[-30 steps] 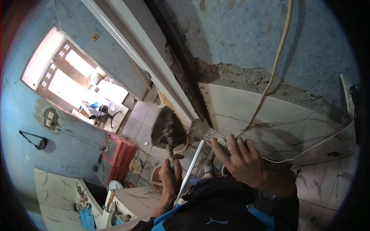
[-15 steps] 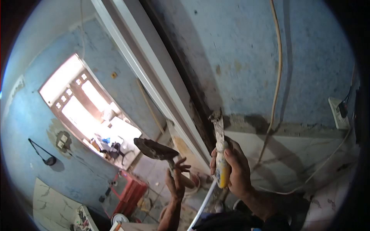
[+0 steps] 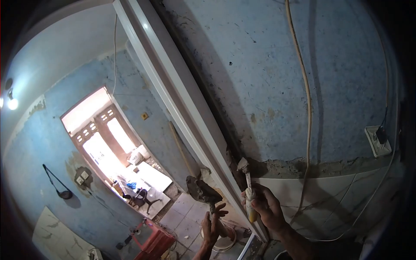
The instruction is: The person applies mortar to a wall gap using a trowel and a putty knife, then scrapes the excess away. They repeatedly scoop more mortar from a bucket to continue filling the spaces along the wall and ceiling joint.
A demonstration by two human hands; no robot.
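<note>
My left hand (image 3: 211,229) is closed on the handle of a trowel (image 3: 200,189), its fingers partly spread. Dark, wet-looking mortar lies on the trowel's blade. My right hand (image 3: 269,209) grips a putty knife (image 3: 250,196) with a worn, yellow-ended handle wrapped in white. Its blade points up and carries a grey dab of mortar at the tip. That tip is close to the dark gap (image 3: 236,175) between the white door frame (image 3: 190,113) and the blue wall (image 3: 268,86). The trowel is on the other side of the frame, left of the knife.
A beige cable (image 3: 307,99) hangs down the wall to the right, near a socket box (image 3: 378,141). White marbled tiles (image 3: 320,193) cover the lower wall. Behind my left hand stands a bucket (image 3: 232,242). A red crate-like piece (image 3: 156,242) is farther left, by a bright doorway.
The view has tilted upward, so both hands appear lower. The trowel now looks nearer the frame and my right hand. Both tools remain held.
</note>
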